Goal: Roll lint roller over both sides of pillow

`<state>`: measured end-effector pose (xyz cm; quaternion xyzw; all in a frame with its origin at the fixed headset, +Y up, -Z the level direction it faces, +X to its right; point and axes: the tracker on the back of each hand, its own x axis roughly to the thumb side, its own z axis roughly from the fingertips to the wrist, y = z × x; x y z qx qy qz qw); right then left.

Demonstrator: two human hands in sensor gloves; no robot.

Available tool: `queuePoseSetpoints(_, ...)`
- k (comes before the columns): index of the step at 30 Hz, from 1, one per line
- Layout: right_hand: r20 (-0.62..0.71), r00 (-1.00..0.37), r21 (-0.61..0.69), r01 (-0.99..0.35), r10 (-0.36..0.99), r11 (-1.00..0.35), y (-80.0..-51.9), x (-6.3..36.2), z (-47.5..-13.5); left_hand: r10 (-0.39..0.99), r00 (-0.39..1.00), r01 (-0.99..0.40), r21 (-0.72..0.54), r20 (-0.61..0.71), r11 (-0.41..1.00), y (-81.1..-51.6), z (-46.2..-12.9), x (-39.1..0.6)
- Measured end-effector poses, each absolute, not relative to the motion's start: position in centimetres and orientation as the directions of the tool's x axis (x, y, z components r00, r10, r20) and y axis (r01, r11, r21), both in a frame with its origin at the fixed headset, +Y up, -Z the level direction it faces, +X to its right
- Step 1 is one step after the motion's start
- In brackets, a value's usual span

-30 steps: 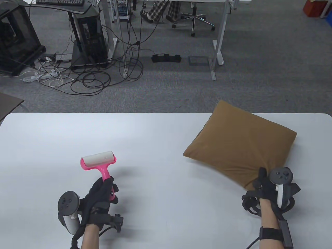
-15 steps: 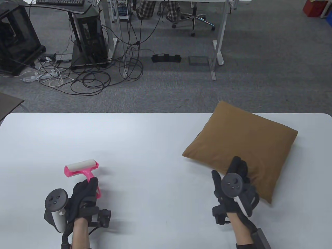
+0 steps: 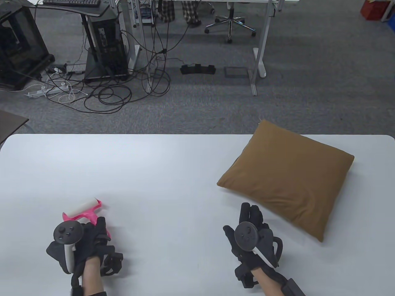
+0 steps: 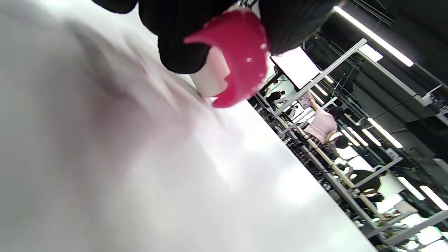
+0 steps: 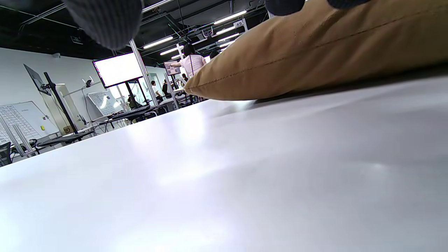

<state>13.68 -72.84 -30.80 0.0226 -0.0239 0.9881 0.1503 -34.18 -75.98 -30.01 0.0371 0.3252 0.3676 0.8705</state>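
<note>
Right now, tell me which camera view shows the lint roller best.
The table view: the lint roller shows its white roll and pink frame, gripped by the left hand, partly hidden behind the tracker. The left wrist view shows only a blurred close-up of pink plastic. The right wrist view shows none of it.

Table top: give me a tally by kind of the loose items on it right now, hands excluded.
Pillow, brown: 1
Lint roller, pink with a white roll, held by the left hand: 1
Total: 2
</note>
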Motion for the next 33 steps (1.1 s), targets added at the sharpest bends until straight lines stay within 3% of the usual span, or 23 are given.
queuePoseSetpoints(9, 0.050, -0.952, -0.002, -0.301, 0.301, -0.954, -73.2, 13.8, -31.2, 0.513, 0.579, -0.491, 0.232, -0.633, 0.840, -76.9, -30.2, -34.7)
queuePoseSetpoints(17, 0.046, -0.946, -0.001, -0.321, 0.321, -0.947, -73.2, 14.3, -31.5, 0.556, 0.521, -0.543, 0.251, -0.648, 0.801, -76.6, -29.6, -34.7)
queuePoseSetpoints(22, 0.066, -0.954, -0.039, -0.297, 0.294, -0.954, -73.0, 14.2, -31.5, 0.548, 0.690, -0.462, 0.296, -0.473, 0.836, -73.9, -29.6, -31.3)
queuePoseSetpoints(25, 0.090, -0.967, -0.081, -0.247, 0.239, -0.966, -72.9, 14.1, -31.5, 0.513, 0.816, -0.455, 0.252, -0.267, 0.854, -72.8, -30.3, -27.0)
queuePoseSetpoints(28, 0.098, -0.976, -0.099, -0.205, 0.196, -0.974, -72.9, 13.9, -31.5, 0.362, 0.930, -0.347, 0.184, -0.056, 0.920, -71.9, -31.0, -22.4)
queuePoseSetpoints(30, 0.103, -0.978, -0.097, -0.190, 0.180, -0.977, -73.1, 13.9, -31.6, 0.255, 0.967, -0.252, 0.164, 0.000, 0.954, -71.8, -31.1, -20.2)
queuePoseSetpoints(33, 0.113, -0.981, -0.070, -0.165, 0.157, -0.984, -73.5, 13.6, -31.7, 0.239, 0.965, -0.251, 0.114, 0.112, 0.961, -72.4, -31.2, -17.3)
